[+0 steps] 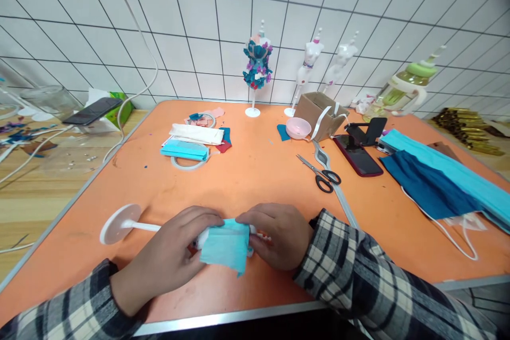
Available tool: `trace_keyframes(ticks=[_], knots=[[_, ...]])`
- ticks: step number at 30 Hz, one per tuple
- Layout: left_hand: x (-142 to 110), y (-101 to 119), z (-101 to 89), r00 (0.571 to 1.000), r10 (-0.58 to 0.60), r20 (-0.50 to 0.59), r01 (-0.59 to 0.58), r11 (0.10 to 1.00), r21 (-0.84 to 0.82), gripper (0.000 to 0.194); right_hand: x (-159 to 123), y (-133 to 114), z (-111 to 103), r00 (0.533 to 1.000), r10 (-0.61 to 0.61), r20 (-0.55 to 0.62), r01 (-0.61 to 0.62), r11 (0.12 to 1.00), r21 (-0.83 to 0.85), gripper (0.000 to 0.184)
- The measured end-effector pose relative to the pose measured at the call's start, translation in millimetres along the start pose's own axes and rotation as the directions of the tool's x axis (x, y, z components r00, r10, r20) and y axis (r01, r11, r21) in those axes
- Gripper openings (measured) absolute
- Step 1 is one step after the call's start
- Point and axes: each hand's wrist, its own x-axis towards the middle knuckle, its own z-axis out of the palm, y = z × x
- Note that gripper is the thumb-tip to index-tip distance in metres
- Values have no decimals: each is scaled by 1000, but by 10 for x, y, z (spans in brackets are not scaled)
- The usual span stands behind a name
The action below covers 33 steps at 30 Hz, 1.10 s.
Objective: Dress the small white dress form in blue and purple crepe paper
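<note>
A small white dress form (203, 239) lies on its side near the table's front edge, its round base (115, 226) pointing left. Draped over its body is a piece of light blue fabric (226, 247) with a ragged lower edge. My left hand (171, 255) is wrapped round the form, fingertips on the fabric's left upper corner. At the other end, my right hand (279, 234) pinches the fabric's right upper corner against the form. Most of the form is hidden by the fabric and my hands.
Scissors (321, 173) lie by a grey zipper strip (346, 204). Folded masks (185, 150) sit back left. A decorated dress form (257, 64), a pink bowl (298, 128) and a cardboard box (319, 111) stand behind. Right are a phone (357, 155) and a dark blue mask (428, 183).
</note>
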Motion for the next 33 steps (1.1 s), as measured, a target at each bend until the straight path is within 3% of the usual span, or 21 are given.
trace_keyframes(ticks=[4, 15, 19, 25, 33], knots=[[9, -1, -8, 1000, 0, -1, 0, 1000, 7, 28, -3, -9, 8, 999, 36, -12, -37, 999, -8, 16], [27, 42, -24, 998, -63, -28, 61, 996, -63, 20, -5, -43, 38, 997, 64, -46, -65, 998, -13, 18], [12, 22, -21, 1000, -22, -21, 21, 999, -34, 18, -17, -67, 49, 998, 58, -27, -58, 998, -27, 15], [-4, 60, -32, 999, -13, -36, 12, 999, -53, 17, -9, -150, 54, 989, 142, -43, -143, 989, -30, 14], [-22, 98, 3, 989, -105, -99, 104, 994, -22, 8, 15, -196, 48, 977, 211, -35, -211, 978, 4, 14]])
